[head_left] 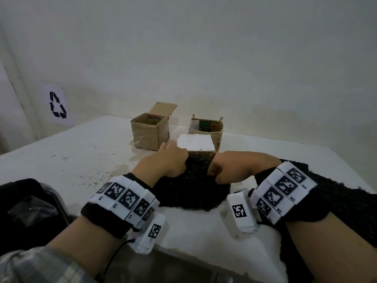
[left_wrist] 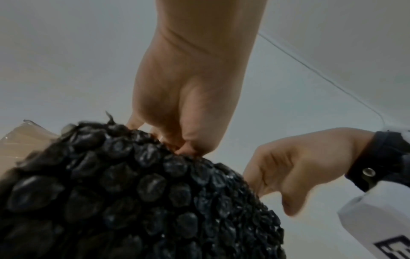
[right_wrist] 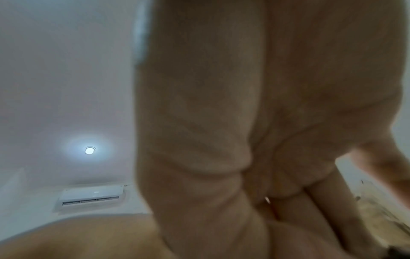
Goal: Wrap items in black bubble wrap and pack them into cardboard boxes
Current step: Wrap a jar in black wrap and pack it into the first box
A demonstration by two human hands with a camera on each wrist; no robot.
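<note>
A bundle of black bubble wrap point(head_left: 193, 186) lies mid-table, humped over something hidden inside. My left hand point(head_left: 173, 160) pinches its far top edge, and the left wrist view shows those fingers point(left_wrist: 184, 140) dug into the black bubble wrap point(left_wrist: 144, 192). My right hand point(head_left: 222, 168) grips the same edge just to the right, with fingers curled behind the wrap point(left_wrist: 299, 168). In the right wrist view only a blurred palm point(right_wrist: 244, 122) shows. Two open cardboard boxes stand behind, a left box point(head_left: 150, 130) and a right box point(head_left: 206, 127), each with colourful items inside.
A white block point(head_left: 195, 142) rests on cardboard just beyond my hands. More black bubble wrap point(head_left: 336, 197) spreads under my right forearm to the table's right edge. A dark bag point(head_left: 30, 205) sits off the table's left front corner. The white wall is close behind the boxes.
</note>
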